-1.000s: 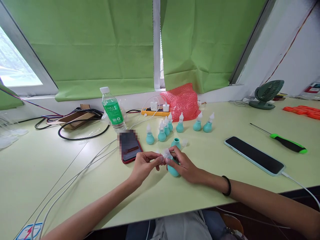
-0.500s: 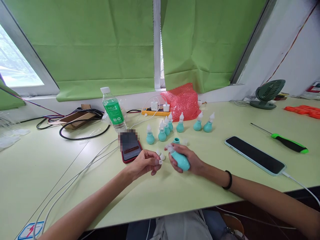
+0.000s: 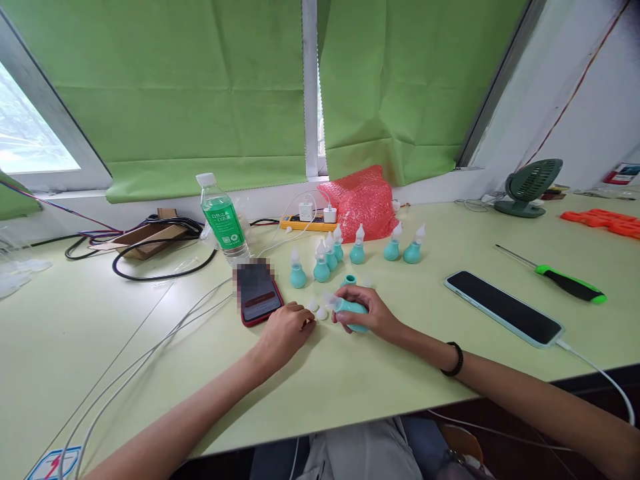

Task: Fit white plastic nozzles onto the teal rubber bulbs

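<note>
In my right hand point(image 3: 373, 312) is a teal squeeze-bulb nasal aspirator point(image 3: 356, 319), lying sideways with its translucent tip pointing left. The fingers are wrapped round the bulb. My left hand point(image 3: 286, 332) is palm-down on the table beside the dark red-cased phone point(image 3: 261, 300), fingers curled and pressed together. What its fingertips hold, if anything, is hidden. Two small white caps point(image 3: 322, 313) lie between my hands. Just behind my right hand stands a teal bulb without a tip point(image 3: 349, 280). Several assembled teal aspirators point(image 3: 298, 275) stand upright farther back.
A water bottle point(image 3: 223, 220) stands at the back left near black cables and an open cardboard box point(image 3: 150, 241). Behind the bulbs are a power strip point(image 3: 295, 225) and red bubble wrap point(image 3: 361, 205). A charging phone point(image 3: 503, 308), a screwdriver point(image 3: 570, 283) and a fan point(image 3: 529, 187) are on the right.
My left hand has turned palm-down and lowered to the table; the small white piece it pinched no longer shows clearly. My right hand has tilted the aspirator more level. The view has shifted slightly.
</note>
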A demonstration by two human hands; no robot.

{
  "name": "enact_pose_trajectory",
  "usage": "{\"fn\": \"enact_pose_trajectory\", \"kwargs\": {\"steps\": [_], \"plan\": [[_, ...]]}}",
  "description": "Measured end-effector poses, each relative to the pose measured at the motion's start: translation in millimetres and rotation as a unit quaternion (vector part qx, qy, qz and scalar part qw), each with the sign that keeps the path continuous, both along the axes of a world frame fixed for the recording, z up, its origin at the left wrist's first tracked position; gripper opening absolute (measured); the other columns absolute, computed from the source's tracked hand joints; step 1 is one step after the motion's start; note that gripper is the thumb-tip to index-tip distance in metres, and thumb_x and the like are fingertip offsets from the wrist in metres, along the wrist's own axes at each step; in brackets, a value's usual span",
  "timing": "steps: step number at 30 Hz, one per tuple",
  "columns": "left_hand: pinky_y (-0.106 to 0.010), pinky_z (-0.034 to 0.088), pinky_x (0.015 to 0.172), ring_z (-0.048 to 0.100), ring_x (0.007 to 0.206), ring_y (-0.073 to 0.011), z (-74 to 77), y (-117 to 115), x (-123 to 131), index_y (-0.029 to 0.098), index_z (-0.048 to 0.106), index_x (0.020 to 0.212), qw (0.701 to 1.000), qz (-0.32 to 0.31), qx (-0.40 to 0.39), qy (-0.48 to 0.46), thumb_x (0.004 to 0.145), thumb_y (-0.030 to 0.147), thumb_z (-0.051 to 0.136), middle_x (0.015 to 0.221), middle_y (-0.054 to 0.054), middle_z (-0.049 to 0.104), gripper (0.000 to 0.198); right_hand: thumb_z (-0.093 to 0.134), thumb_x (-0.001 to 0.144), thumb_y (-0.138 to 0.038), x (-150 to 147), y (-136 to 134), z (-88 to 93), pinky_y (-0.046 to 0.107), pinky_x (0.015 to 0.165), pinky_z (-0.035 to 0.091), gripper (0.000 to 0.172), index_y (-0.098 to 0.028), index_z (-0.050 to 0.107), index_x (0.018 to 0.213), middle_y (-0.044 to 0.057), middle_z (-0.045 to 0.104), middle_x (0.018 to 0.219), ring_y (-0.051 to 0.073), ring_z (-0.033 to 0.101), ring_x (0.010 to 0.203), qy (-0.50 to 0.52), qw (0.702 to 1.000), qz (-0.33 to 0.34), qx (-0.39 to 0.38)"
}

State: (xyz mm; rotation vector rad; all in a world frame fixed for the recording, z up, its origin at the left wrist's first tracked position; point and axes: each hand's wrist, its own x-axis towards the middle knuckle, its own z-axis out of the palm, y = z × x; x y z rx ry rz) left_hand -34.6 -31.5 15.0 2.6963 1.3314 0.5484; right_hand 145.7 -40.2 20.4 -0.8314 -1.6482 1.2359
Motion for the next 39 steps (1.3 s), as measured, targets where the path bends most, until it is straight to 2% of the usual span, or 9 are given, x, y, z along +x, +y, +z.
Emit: {"fn": "enact_pose_trajectory", "kwargs": {"steps": [5,11,16,25,30,32,34,37,39], "plan": [[-0.019,0.036,0.049,0.047,0.049,-0.0087,9.4,-9,-1,0.013,0.058,0.08,0.986,0.036,-0.015,-0.163,0.073,0.014,0.039,0.057,0.0,0.055,0.02,0.062,0.059,-0.024,-3,-6,0.1,0.024,0.06,0.042,0.019,-0.015,0.059,0.075,0.002,0.059,0.071,0.014,0.053,0.065,-0.144,0.971,-0.113,0.153],[-0.017,0.031,0.045,0.043,0.046,-0.0075,18.8,-17,1,0.015,0.049,0.073,0.962,-0.073,-0.204,-0.167,0.08,0.032,0.035,0.049,0.004,0.05,0.024,0.061,0.062,-0.03,-8,-13,-7.7,0.021,0.053,0.039,0.02,-0.013,0.061,0.073,0.001,0.058,0.063,0.011,0.049,0.055,-0.206,0.962,-0.062,0.17],[-0.018,0.027,0.044,0.035,0.041,-0.0058,12.8,-13,4,0.014,0.04,0.053,0.939,-0.064,-0.278,-0.193,0.081,0.043,0.031,0.043,0.004,0.042,0.041,0.061,0.063,-0.032,-10,-16,-7.3,0.019,0.049,0.036,0.02,-0.013,0.058,0.065,-0.001,0.051,0.057,0.009,0.043,0.053,-0.21,0.963,-0.051,0.164],[-0.019,0.014,0.037,0.021,0.038,-0.0041,9.8,-12,4,0.012,0.045,0.057,0.802,-0.138,-0.49,-0.313,0.081,0.044,0.029,0.043,0.006,0.031,0.043,0.063,0.062,-0.036,-4,-13,1.8,0.019,0.042,0.029,0.025,-0.011,0.06,0.061,-0.003,0.045,0.048,0.006,0.037,0.046,-0.148,0.983,0.058,0.092],[-0.02,0.015,0.036,0.019,0.035,-0.0046,14.7,-11,3,0.017,0.03,0.048,0.745,-0.148,-0.533,-0.373,0.082,0.043,0.024,0.038,0.007,0.024,0.043,0.062,0.064,-0.035,0,-14,7.3,0.019,0.042,0.033,0.024,-0.011,0.061,0.065,-0.001,0.051,0.052,0.008,0.044,0.046,-0.119,0.985,0.121,0.027],[-0.021,0.019,0.037,0.022,0.035,-0.0054,17.4,-10,2,0.018,0.028,0.048,0.776,-0.133,-0.481,-0.386,0.082,0.043,0.02,0.038,0.006,0.025,0.044,0.06,0.066,-0.035,1,-13,9.1,0.021,0.045,0.038,0.024,-0.011,0.061,0.067,0.002,0.055,0.056,0.009,0.048,0.049,-0.084,0.989,0.123,0.01],[-0.022,0.024,0.041,0.028,0.04,-0.0065,18.1,-9,0,0.017,0.033,0.051,0.852,-0.1,-0.365,-0.362,0.082,0.043,0.021,0.043,0.004,0.031,0.043,0.059,0.068,-0.035,3,-12,11.7,0.024,0.051,0.042,0.023,-0.012,0.06,0.07,0.004,0.057,0.062,0.012,0.051,0.055,-0.045,0.995,0.088,0.016],[-0.022,0.03,0.05,0.037,0.052,-0.0093,13.2,-8,0,0.015,0.042,0.061,0.959,-0.05,-0.136,-0.245,0.078,0.041,0.038,0.056,0.002,0.041,0.031,0.059,0.068,-0.035,9,-5,18.1,0.026,0.061,0.043,0.02,-0.015,0.059,0.07,0.004,0.057,0.068,0.015,0.053,0.066,-0.008,0.996,-0.009,0.093],[-0.024,0.033,0.057,0.041,0.062,-0.0117,7.4,-7,0,0.016,0.046,0.068,0.985,-0.035,-0.02,-0.169,0.075,0.038,0.046,0.065,0.001,0.046,0.023,0.059,0.068,-0.033,16,3,23.0,0.026,0.061,0.042,0.017,-0.017,0.059,0.071,0.003,0.054,0.072,0.015,0.051,0.07,0.003,0.983,-0.089,0.161]]}}
